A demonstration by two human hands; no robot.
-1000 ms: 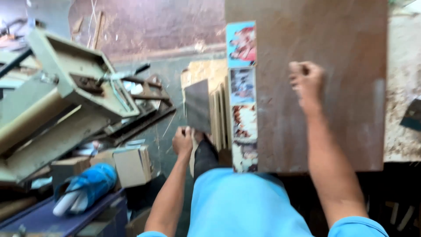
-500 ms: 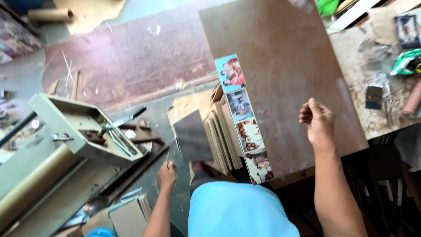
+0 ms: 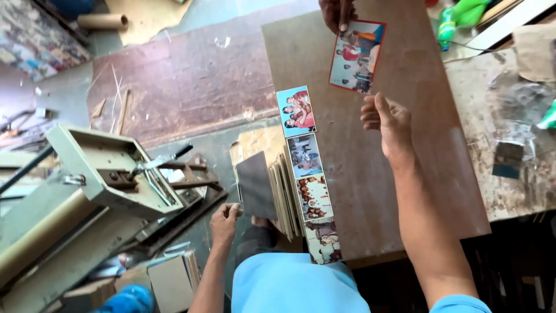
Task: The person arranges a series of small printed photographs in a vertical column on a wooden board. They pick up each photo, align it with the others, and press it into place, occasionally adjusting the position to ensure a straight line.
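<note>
Four photos (image 3: 306,174) lie along the board (image 3: 405,174) edge. Right hand (image 3: 389,120) open, reaching toward a co-worker's offered photo (image 3: 357,56). Left hand (image 3: 225,222) grips a panel (image 3: 256,185) from the stack.

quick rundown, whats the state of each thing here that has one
right hand: open, raised just below the red-bordered photo
red-bordered photo: held up by another person's hand
left hand: gripping the dark panel
dark panel: upright, held
row of photos: flat along the brown board

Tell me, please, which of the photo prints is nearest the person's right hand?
The red-bordered print, held out by another person's hand just above the right hand; the others lie along the board's edge.
</note>
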